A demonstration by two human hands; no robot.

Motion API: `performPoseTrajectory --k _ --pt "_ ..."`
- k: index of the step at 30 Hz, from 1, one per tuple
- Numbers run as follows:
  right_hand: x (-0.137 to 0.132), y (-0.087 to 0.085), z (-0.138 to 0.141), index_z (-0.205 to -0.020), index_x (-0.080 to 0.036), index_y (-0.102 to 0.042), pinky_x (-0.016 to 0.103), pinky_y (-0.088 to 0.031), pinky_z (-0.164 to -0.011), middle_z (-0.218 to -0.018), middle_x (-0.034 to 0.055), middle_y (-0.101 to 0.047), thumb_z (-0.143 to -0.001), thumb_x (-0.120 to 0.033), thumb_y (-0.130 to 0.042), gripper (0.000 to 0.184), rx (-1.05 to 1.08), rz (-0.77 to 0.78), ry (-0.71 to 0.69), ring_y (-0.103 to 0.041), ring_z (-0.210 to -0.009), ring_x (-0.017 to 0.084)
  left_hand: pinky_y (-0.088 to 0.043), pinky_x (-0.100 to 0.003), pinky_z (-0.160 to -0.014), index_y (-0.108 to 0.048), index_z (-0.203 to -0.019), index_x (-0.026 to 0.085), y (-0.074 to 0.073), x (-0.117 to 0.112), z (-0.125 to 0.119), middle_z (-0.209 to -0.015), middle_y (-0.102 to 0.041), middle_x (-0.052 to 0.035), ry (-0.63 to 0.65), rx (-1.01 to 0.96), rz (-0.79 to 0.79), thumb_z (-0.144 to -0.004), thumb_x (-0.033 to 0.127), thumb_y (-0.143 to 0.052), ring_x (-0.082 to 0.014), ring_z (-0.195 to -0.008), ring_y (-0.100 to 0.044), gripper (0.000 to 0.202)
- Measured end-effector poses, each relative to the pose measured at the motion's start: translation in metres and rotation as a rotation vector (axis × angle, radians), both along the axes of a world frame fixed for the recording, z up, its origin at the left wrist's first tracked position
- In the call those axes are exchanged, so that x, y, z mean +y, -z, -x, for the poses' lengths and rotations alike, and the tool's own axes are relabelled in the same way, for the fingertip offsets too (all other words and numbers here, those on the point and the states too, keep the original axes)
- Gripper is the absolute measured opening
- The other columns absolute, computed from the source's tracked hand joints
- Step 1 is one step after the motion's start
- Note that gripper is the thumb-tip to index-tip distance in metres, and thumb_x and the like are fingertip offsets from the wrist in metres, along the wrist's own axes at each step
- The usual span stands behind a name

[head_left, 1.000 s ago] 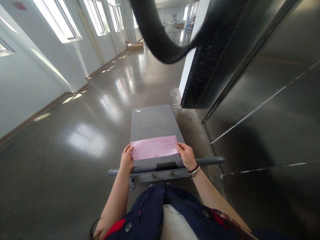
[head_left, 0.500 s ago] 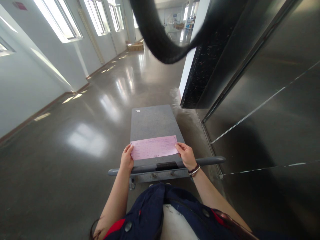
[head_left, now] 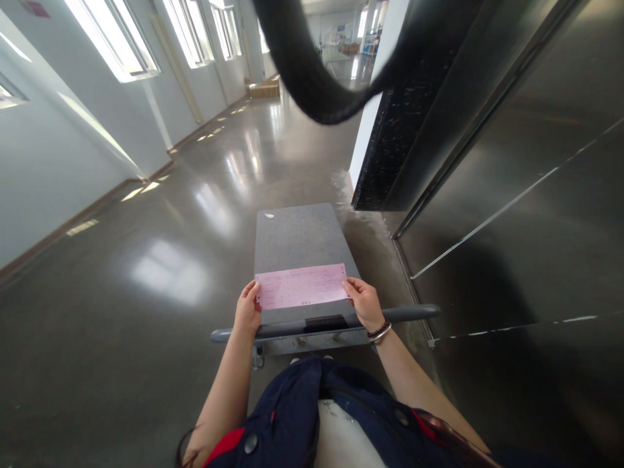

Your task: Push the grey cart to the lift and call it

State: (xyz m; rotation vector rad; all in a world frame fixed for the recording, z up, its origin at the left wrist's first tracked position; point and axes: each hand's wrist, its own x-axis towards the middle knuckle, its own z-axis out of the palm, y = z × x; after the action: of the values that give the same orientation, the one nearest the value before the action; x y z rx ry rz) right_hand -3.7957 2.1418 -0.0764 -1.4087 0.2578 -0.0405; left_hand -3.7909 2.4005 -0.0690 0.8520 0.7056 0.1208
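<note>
I hold a pink slip of paper stretched out level between my two hands, its left end pinched by the thumb and fingers of my left hand and its right end by those of my right hand. Small holes run down both ends, and the printing is too faint to read. The slip is above the near part of the cart deck, spanning in my view nearly from its left edge to its right edge. A small white scrap lies on the deck by its far left corner. Along the deck's near edge runs the grey handle, with a black patch at its middle; I cannot tell whether my left hand touches it. Bracelets circle my right wrist. Well beyond the deck's far edge, brown cartons stand on the floor along the left wall; I cannot see what is in them. Farther off, a shelf carries blue items, too small to tell whether they are bins.
</note>
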Motion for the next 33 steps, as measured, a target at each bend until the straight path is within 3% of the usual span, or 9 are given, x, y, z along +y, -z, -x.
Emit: performPoseTrajectory --k 10,28,33 --pt "0.002 -0.005 0.002 -0.076 -0.01 -0.066 0.02 -0.022 -0.038 -0.053 0.0003 -0.051 -0.057 -0.048 -0.071 0.043 0.001 -0.005 0.013 -0.033 -0.042 0.006 -0.044 -0.018 -0.049 -0.058 -0.083 0.012 -0.002 -0.001 0.002 -0.068 -0.061 -0.0016 -0.012 0.008 -0.003 -0.072 0.006 -0.057 -0.009 -0.055 -0.056 0.013" --pt "0.002 -0.01 0.003 -0.076 -0.011 -0.066 0.02 -0.022 -0.038 -0.052 0.0002 -0.051 -0.056 -0.049 -0.071 0.044 0.016 0.01 0.02 -0.032 -0.041 0.006 -0.047 -0.021 -0.056 -0.058 -0.086 0.014 0.01 0.005 0.001 -0.076 -0.063 -0.0032 0.041 -0.018 -0.059 -0.066 0.011 -0.066 -0.011 -0.06 -0.058 0.021" --pt "0.002 -0.01 0.004 -0.075 -0.011 -0.066 0.021 -0.023 -0.038 -0.053 0.0007 -0.052 -0.056 -0.05 -0.071 0.043 0.016 0.017 0.014 -0.034 -0.042 0.007 -0.045 -0.02 -0.051 -0.057 -0.084 0.014 0.003 0.002 0.003 -0.072 -0.062 -0.002 0.046 -0.017 -0.048 -0.065 0.011 -0.067 -0.0108 -0.058 -0.057 0.022"
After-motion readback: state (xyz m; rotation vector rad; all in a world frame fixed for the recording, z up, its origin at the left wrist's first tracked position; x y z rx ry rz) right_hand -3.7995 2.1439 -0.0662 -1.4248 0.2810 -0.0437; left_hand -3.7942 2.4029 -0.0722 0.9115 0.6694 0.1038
